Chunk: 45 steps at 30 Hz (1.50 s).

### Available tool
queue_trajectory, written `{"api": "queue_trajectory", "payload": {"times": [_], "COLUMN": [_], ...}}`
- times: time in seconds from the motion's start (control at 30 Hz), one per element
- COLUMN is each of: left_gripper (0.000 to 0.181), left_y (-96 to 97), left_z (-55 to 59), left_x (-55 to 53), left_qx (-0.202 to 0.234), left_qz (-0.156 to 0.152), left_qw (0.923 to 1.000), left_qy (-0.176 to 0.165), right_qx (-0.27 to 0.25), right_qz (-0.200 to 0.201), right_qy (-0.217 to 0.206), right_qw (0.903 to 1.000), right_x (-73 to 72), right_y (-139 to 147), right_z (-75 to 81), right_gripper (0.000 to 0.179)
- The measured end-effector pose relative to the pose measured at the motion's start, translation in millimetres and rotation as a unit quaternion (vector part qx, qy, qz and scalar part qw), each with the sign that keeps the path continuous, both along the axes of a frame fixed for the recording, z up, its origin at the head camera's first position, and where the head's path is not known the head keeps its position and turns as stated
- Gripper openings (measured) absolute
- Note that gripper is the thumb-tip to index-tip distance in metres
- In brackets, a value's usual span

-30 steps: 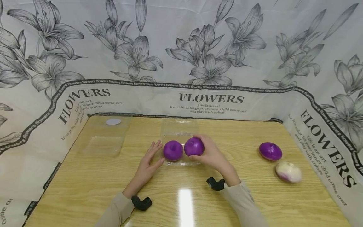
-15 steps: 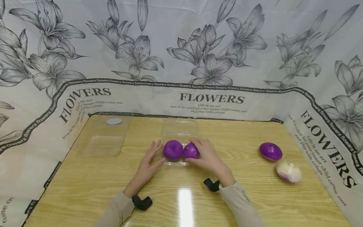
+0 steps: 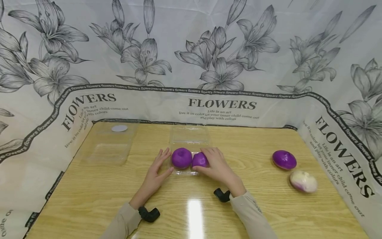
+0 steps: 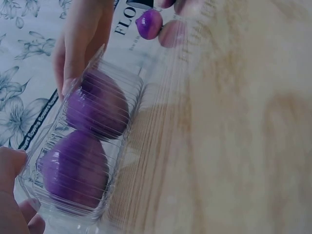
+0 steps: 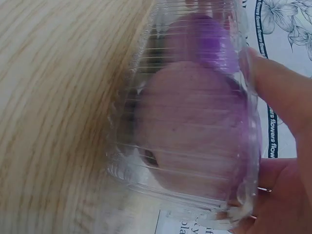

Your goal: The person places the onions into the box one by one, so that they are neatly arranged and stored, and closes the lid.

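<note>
In the head view, an open clear plastic clamshell box [image 3: 185, 172] stands at the middle of the table, its lid [image 3: 190, 134] laid back. Its left half holds a round purple onion [image 3: 181, 158]. Beside it is a second purple onion [image 3: 199, 160], partly covered by my right hand [image 3: 219, 167], whose thumb and fingers grip its right side. My left hand [image 3: 155, 171] holds the box's left end, thumb at the near corner and fingers at the far one. Through the ribbed wall in the left wrist view, both onions [image 4: 75, 168] show side by side in the box.
Another clear clamshell box [image 3: 110, 152] with a white oval label [image 3: 119, 128] lies open at the left. On the right are a loose purple onion [image 3: 284, 159] and a white-and-purple one [image 3: 303, 181]. Flower-printed cloth [image 3: 155, 106] walls the back and sides.
My right hand has moved left and slightly down, bringing the second purple onion against the first in the box. My left hand has stayed in place.
</note>
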<state>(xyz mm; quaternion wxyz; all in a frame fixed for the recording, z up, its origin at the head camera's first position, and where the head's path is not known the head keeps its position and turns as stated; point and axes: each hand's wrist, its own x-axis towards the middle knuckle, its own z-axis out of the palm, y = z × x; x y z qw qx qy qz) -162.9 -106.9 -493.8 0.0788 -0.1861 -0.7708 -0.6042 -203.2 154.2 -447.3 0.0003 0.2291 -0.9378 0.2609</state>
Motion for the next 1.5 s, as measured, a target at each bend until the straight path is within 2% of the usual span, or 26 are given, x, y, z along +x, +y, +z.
{"api": "queue_trajectory", "payload": {"times": [0.3, 0.43, 0.53, 0.6, 0.67, 0.73, 0.8, 0.87, 0.93, 1.0, 1.07, 1.1, 1.2, 1.37, 1.43, 1.5], "left_gripper": [0.056, 0.056, 0.056, 0.056, 0.056, 0.055, 0.055, 0.055, 0.055, 0.055, 0.055, 0.056, 0.056, 0.055, 0.055, 0.055], "left_y": [-0.3, -0.4, -0.3, -0.4, -0.3, 0.0, 0.0, 0.0, -0.5, -1.1, -1.5, -1.6, -1.8, -1.6, -1.5, -1.5], "left_z": [0.6, 0.8, 0.8, 0.5, 0.1, -0.3, -0.6, -1.0, -1.2, -1.1, -1.3, -1.0, -0.9, -0.6, 0.2, 0.3], "left_x": [-0.3, 0.5, 1.0, 1.2, 1.1, 0.7, 0.3, -0.1, -0.3, -0.5, -0.5, -0.4, 0.3, 0.4, 0.1, -0.9], "left_qx": [-0.001, 0.001, 0.001, 0.002, 0.003, 0.004, 0.005, 0.005, 0.005, 0.004, 0.002, 0.001, -0.001, -0.001, -0.001, -0.003], "left_qz": [-0.002, 0.0, 0.001, 0.0, -0.001, -0.002, -0.002, -0.002, -0.001, 0.0, 0.0, 0.0, 0.002, 0.002, 0.002, 0.002], "left_qw": [1.0, 1.0, 1.0, 1.0, 1.0, 1.0, 1.0, 1.0, 1.0, 1.0, 1.0, 1.0, 1.0, 1.0, 0.9999, 1.0], "left_qy": [-0.001, -0.001, 0.0, -0.001, -0.002, -0.002, -0.001, 0.001, 0.003, 0.005, 0.005, 0.005, 0.006, 0.009, 0.01, 0.009], "right_qx": [-0.049, -0.104, -0.179, -0.25, -0.327, -0.403, -0.483, -0.542, -0.588, -0.614, -0.63, -0.633, -0.638, -0.619, -0.607, -0.599], "right_qz": [0.016, 0.005, -0.027, -0.044, -0.064, -0.085, -0.095, -0.093, -0.075, -0.055, -0.041, -0.036, -0.03, -0.031, -0.031, -0.03], "right_qy": [-0.017, -0.038, -0.044, -0.045, -0.061, -0.098, -0.152, -0.216, -0.28, -0.334, -0.363, -0.369, -0.373, -0.346, -0.329, -0.315], "right_qw": [0.9985, 0.9939, 0.9825, 0.9662, 0.9408, 0.9058, 0.8569, 0.807, 0.7554, 0.7131, 0.6855, 0.6792, 0.6732, 0.7045, 0.7228, 0.7358], "right_x": [-5.1, -8.1, -10.9, -14.6, -18.7, -22.9, -27.1, -31.6, -37.2, -42.7, -47.0, -48.4, -52.1, -55.0, -55.1, -55.0], "right_y": [6.8, 10.6, 14.4, 17.1, 19.5, 21.6, 23.6, 25.6, 27.0, 27.6, 26.9, 26.3, 24.4, 21.3, 19.8, 18.4], "right_z": [2.0, 3.4, 3.8, 1.7, -1.5, -5.4, -10.3, -16.0, -23.3, -31.1, -38.3, -41.2, -48.3, -54.9, -56.3, -56.9], "right_gripper": [0.07, 0.06, 0.049, 0.044, 0.043, 0.045, 0.051, 0.058, 0.062, 0.064, 0.066, 0.066, 0.064, 0.059, 0.058, 0.057]}}
